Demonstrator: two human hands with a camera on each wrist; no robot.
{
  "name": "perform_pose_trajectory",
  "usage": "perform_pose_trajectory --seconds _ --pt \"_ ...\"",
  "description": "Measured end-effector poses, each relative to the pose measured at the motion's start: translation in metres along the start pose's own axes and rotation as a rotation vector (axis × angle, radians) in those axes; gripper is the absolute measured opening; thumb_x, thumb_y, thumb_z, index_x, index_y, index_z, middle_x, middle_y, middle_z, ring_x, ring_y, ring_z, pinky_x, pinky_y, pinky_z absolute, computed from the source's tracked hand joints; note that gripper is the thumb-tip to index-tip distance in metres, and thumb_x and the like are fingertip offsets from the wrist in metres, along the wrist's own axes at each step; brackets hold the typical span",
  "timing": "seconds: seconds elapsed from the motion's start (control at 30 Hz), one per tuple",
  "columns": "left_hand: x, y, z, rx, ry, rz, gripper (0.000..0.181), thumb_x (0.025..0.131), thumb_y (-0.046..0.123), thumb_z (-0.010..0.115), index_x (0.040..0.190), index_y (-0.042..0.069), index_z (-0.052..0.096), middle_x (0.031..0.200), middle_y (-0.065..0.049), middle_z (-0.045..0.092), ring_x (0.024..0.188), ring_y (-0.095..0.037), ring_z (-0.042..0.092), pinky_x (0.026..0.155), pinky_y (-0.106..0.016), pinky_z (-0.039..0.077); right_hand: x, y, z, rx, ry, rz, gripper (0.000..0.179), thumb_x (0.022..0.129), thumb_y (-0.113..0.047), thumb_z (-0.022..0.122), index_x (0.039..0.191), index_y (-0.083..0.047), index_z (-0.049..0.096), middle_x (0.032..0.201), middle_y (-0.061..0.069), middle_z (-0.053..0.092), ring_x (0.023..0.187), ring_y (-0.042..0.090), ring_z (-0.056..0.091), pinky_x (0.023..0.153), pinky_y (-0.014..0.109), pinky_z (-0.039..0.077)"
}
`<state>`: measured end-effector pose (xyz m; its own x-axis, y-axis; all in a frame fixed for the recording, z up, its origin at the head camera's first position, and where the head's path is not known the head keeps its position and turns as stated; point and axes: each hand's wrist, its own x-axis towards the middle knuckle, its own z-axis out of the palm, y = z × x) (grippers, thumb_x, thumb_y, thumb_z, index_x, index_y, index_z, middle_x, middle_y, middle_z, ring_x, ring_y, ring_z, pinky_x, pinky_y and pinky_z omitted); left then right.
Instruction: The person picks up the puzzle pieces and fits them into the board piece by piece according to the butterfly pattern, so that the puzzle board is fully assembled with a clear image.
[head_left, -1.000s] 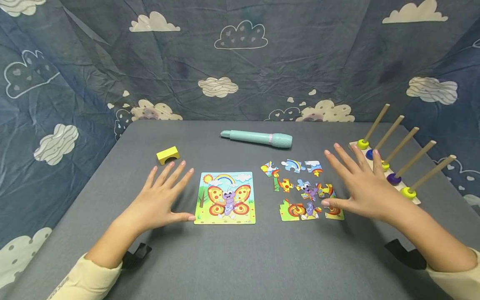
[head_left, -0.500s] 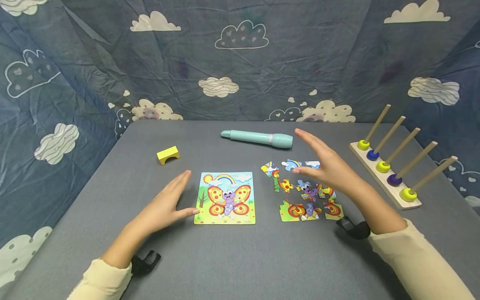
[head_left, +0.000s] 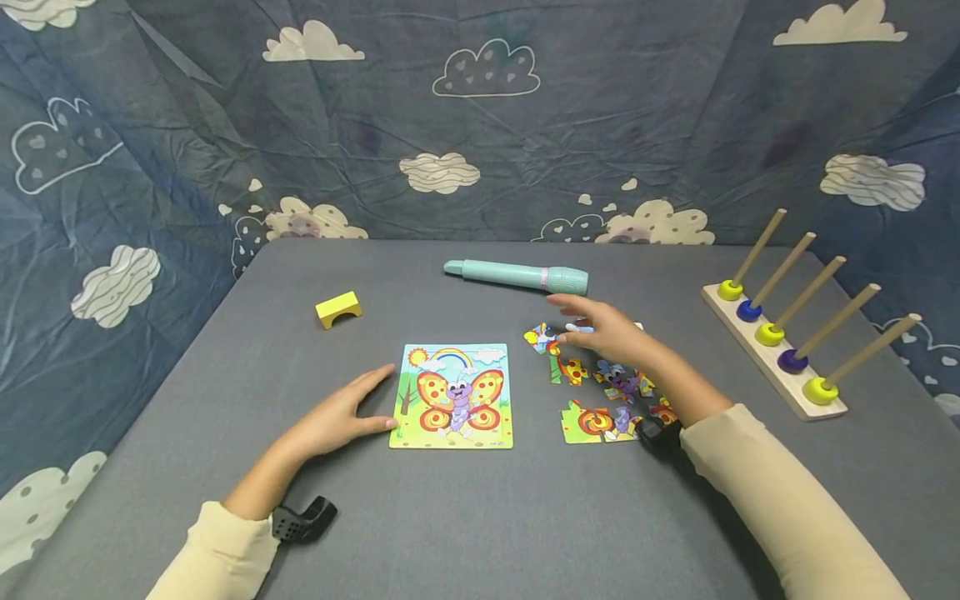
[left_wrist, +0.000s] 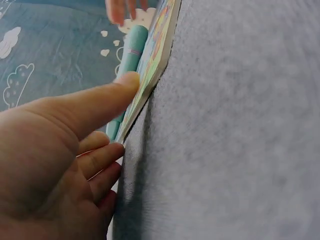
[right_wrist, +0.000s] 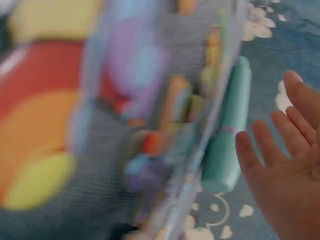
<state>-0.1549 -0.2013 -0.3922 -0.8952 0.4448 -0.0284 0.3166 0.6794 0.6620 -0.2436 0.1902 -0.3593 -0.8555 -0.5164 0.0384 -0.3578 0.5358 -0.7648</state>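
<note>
The butterfly puzzle board (head_left: 452, 400), a square picture with a rainbow and a sun, lies flat on the grey table. My left hand (head_left: 337, 417) is at its left side, thumb over the lower left corner and fingers extended by the left edge. In the left wrist view the thumb (left_wrist: 107, 100) overlaps the board's edge. Loose jigsaw pieces (head_left: 587, 421) with matching butterfly parts lie right of the board. Above their upper rows is my right hand (head_left: 611, 333), fingers extended forward and holding nothing; it hides some pieces. The sun piece (head_left: 537, 337) shows beside its fingertips.
A teal toy microphone (head_left: 517, 275) lies behind the pieces. A yellow arch block (head_left: 339, 309) sits at the back left. On the right stands a wooden peg rack (head_left: 780, 354) with upright sticks and coloured rings. Cloud-printed cloth (head_left: 480, 158) hangs behind the table.
My right hand has moved left and down from beside the peg rack to above the upper puzzle pieces. My left hand has come lower, towards the board's left edge, its spread fingers drawing together.
</note>
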Motion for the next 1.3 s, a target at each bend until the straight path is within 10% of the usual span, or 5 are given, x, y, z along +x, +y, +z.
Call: perform_pose_trajectory --seconds 0.63,1.3 --pt "0.001 -0.007 0.004 -0.015 -0.005 0.085 0.068 0.081 0.027 0.067 0.137 0.006 0.036 0.138 -0.016 0.034 0.128 -0.034 0.024 0.099 -0.052 0.02 0.009 0.02 0.013 -0.18 -0.133 0.05 0.054 0.086 -0.001 0.057 0.136 -0.01 0.04 0.129 0.017 0.045 0.116 0.032 0.042 0.089 0.048 0.036" --pt "0.003 -0.007 0.007 0.014 -0.005 0.113 0.066 0.081 0.025 0.067 0.136 0.004 0.037 0.138 -0.014 0.035 0.128 -0.033 0.024 0.099 -0.052 0.019 0.007 0.009 0.015 -0.352 -0.028 -0.011 0.043 0.081 -0.021 0.067 0.117 0.0 0.057 0.104 0.013 0.052 0.094 0.025 0.05 0.08 0.041 0.042"
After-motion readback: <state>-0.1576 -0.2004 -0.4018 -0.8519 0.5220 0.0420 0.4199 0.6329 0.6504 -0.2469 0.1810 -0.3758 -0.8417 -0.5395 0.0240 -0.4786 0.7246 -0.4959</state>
